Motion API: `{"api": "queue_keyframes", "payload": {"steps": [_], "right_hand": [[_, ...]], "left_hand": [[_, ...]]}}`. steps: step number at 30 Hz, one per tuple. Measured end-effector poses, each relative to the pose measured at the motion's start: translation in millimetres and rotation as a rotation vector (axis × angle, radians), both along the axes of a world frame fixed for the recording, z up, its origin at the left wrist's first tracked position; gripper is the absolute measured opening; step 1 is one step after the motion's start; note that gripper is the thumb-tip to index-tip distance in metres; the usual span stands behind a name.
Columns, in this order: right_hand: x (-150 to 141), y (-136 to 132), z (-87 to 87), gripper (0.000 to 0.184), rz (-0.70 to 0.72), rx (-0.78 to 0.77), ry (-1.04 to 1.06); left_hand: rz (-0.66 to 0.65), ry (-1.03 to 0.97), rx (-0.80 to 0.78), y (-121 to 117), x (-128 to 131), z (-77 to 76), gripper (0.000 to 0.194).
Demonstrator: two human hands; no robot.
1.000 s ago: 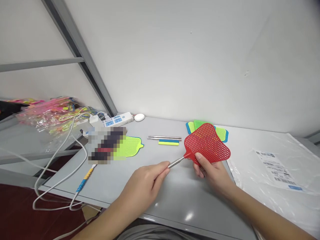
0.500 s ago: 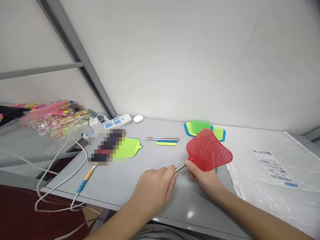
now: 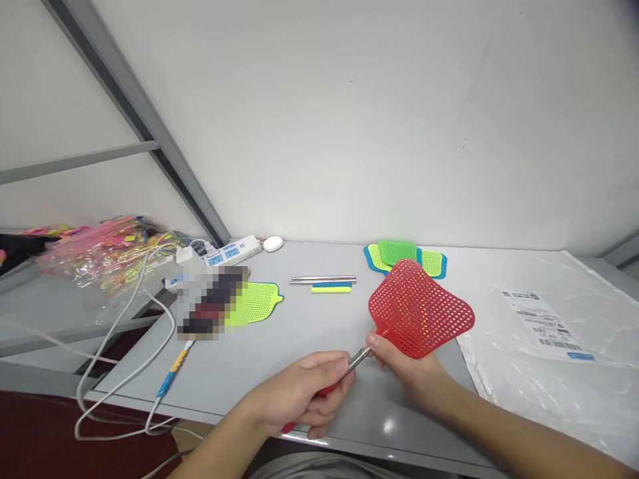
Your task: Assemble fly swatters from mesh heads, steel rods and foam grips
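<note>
A red fly swatter head (image 3: 422, 309) with a mesh of small holes is over the right half of the table. My right hand (image 3: 404, 362) pinches its neck, where the metal rod meets the red plastic. Around the red handle is my left hand (image 3: 309, 392), with the handle's end showing below the fingers. A short piece of silver metal rod (image 3: 357, 360) shows between both hands. Behind the red head lie a green mesh swatter head (image 3: 398, 251) and yellow-and-blue swatter heads (image 3: 432, 263), partly covered.
Metal rods (image 3: 322, 279) lie mid-table beside a yellow handle grip (image 3: 331, 290) and a blue one. To the left are a yellow swatter head (image 3: 262, 301), a pixelated item, a power strip (image 3: 234, 251) and white cables. A white plastic mailer (image 3: 529, 379) covers the right side.
My left hand has turned and moved down and left along the swatter, so the red handle now shows. The right hand still holds the neck, slightly lower; the view has shifted a little.
</note>
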State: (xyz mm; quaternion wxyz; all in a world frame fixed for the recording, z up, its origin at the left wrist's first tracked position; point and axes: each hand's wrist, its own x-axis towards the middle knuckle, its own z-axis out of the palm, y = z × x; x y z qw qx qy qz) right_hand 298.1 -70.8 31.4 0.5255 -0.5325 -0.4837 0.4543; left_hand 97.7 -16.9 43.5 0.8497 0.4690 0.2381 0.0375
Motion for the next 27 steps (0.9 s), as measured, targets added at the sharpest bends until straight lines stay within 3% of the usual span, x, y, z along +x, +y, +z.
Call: {"api": "queue_keyframes", "payload": {"steps": [6, 12, 16, 20, 27], "right_hand": [[19, 12, 7.2, 0.04, -0.085, 0.053, -0.058], [28, 24, -1.4, 0.034, -0.12, 0.053, 0.012], [9, 16, -10.9, 0.034, 0.008, 0.052, 0.045], [-1, 8, -14.9, 0.046, 0.136, 0.062, -0.005], [14, 16, -4.8, 0.056, 0.003, 0.1, -0.04]], "left_hand": [[-0.079, -0.059, -0.092, 11, -8, -8.8, 0.035], [0.0, -0.064, -0.052, 12, -11, -15.1, 0.033], [0.002, -0.08, -0.019, 10, -9, -15.8, 0.034], [-0.004, -0.063, 0.022, 7, -7, -16.7, 0.036], [0.036, -0.05, 0.037, 5, -6, -19.7, 0.037]]}}
